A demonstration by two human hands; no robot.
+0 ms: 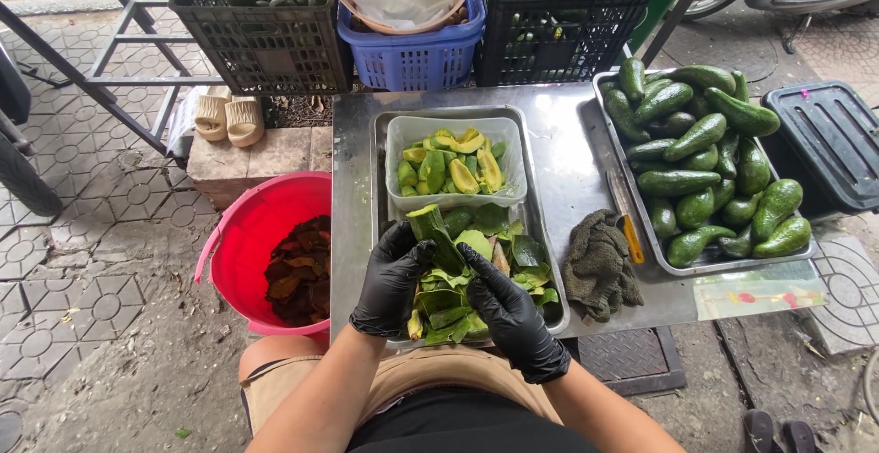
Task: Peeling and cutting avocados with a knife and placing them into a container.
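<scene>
Bucket: red bucket [240, 233], lower left of frame, dark peels inside.
Left hand [392, 279]: I see gloved fingers closed around a peeled avocado [432, 231], centre frame.
Right hand [511, 314]: touching the same avocado.
Peel tray [377, 155]: green skins beneath.
Right: tray of whole avocados [703, 155].

A: Both arms are in from below, bare forearms, black gloves on.

B: Left hand [392, 279] is curled, fingers bent inward. Right hand [509, 311] angles up-left, its fingertips close beside the left's, nearly touching.
</scene>
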